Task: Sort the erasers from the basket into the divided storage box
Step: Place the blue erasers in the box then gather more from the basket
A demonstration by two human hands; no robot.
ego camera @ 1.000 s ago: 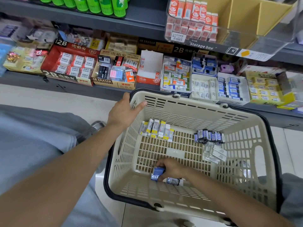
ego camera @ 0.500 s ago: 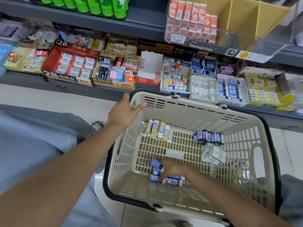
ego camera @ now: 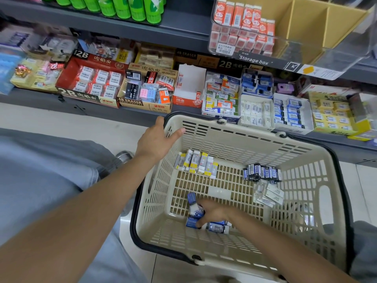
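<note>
Fingers of the right hand (ego camera: 212,213) curl down onto a small heap of blue erasers (ego camera: 195,218) on the floor of the beige basket (ego camera: 312,180), gripping some of them; exactly how many is hidden under the hand. One blue eraser (ego camera: 191,198) stands just beyond the fingertips. The left hand (ego camera: 155,141) lies spread and relaxed on the basket's far-left rim. Between the hands sits a row of yellow-and-white erasers (ego camera: 196,164); to the right of both are dark blue erasers (ego camera: 262,172) and white erasers (ego camera: 268,194). Above, on the shelf, the storage box (ego camera: 306,31) holds orange erasers (ego camera: 242,27) in its left compartment.
</note>
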